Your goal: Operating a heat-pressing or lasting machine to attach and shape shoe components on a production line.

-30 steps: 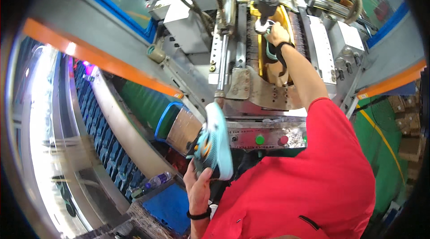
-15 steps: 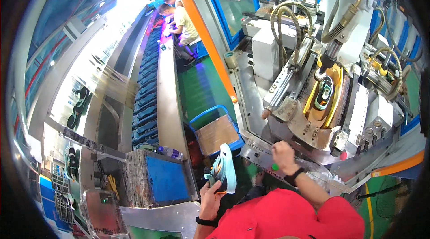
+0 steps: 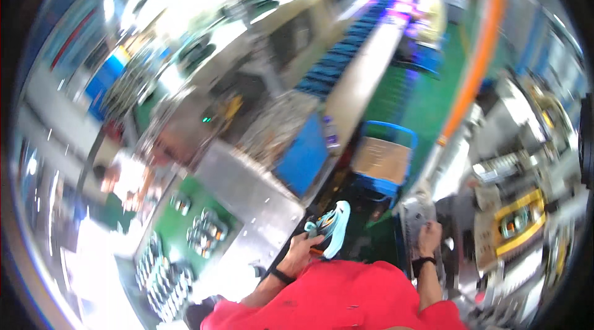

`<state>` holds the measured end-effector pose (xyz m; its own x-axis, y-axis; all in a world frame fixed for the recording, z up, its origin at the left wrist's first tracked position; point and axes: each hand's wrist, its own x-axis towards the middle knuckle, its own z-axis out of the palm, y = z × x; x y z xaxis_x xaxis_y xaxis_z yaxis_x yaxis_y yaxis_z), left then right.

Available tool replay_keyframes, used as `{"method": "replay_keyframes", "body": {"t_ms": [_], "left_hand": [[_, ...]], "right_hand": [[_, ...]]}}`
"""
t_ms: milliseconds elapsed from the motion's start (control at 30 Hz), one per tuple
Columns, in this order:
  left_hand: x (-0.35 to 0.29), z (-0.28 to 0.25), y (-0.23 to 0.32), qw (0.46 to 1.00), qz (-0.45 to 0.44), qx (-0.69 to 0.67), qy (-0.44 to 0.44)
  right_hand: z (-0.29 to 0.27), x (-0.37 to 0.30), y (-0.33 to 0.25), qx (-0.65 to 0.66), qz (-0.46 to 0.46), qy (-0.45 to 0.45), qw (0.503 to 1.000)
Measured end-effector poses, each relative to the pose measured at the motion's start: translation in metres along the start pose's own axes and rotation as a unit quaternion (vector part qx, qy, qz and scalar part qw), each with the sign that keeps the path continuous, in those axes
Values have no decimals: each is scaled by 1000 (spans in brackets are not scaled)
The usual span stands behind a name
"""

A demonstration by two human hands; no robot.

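Within the left hand's snug grip (image 3: 301, 252), one light-blue shoe (image 3: 336, 231), its bulk off to the right

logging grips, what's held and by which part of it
The left hand holds a light-blue shoe, apparently by its heel end; right hand: nothing visible.

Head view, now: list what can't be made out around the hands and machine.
All in the head view:
Left hand: some fingertips hidden by the held shoe.
Right hand: blur hides whether it touches the metal panel.
Machine: right side cut off by the dark picture rim.
Shoe in the machine: too blurred and small for detail.
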<state>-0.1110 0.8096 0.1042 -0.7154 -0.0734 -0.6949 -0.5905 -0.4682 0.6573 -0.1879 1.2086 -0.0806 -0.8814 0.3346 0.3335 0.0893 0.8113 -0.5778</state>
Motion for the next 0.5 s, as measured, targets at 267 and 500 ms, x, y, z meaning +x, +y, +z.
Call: {"method": "replay_keyframes", "body": {"t_ms": [267, 500], "left_hand": [[28, -162, 9, 963, 102, -176, 174], [71, -320, 83, 921, 179, -230, 260]], "right_hand": [[-9, 161, -227, 203, -197, -5, 959], [-14, 213, -597, 201, -535, -14, 820]]}}
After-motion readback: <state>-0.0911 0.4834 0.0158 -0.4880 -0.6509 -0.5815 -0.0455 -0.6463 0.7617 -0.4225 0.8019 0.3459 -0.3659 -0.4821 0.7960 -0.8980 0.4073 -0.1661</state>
